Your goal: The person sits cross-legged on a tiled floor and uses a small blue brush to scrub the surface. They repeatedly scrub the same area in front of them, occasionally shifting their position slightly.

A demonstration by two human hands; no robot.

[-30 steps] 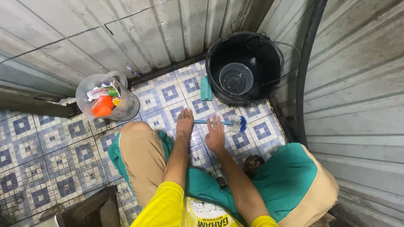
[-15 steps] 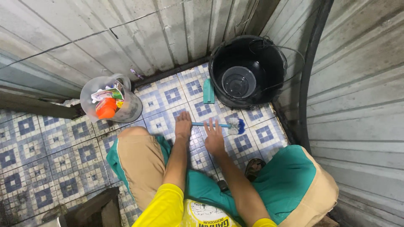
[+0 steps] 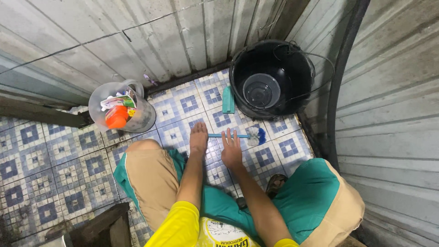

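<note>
- A blue-handled brush (image 3: 238, 136) lay on the tiled floor (image 3: 55, 164), just beyond the fingertips of both hands, its blue-and-white bristle head pointing right toward the black bucket (image 3: 272, 77).
- The left hand (image 3: 199, 137) pressed flat on the tiles, fingers together, its tips at the handle's left end; whether they touched it could not be told.
- The right hand (image 3: 232, 148) lay flat with fingers spread, tips at the handle, gripping nothing.
- Both forearms reached forward between the knees.
</note>
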